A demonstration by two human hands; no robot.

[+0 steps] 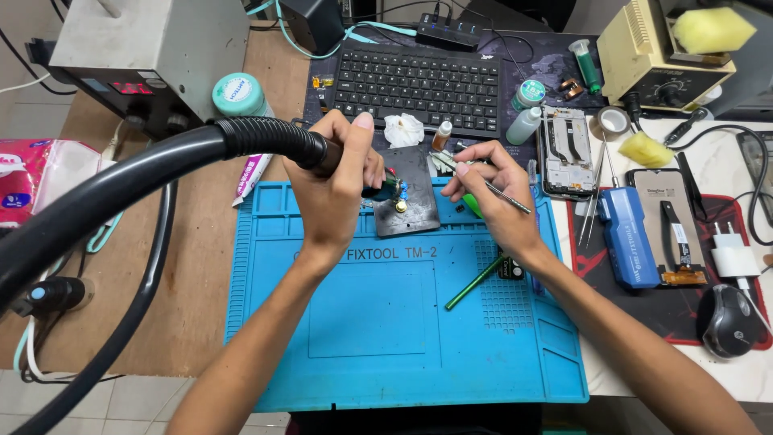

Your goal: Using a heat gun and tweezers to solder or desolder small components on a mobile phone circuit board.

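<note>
Between both hands (334,173) (491,197) lies a dark plate (411,205) on the blue mat (386,322).

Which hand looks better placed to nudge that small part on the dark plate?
Probably the right hand: its tweezers already reach toward the dark plate. The left hand is occupied gripping the hot-air nozzle.
</note>
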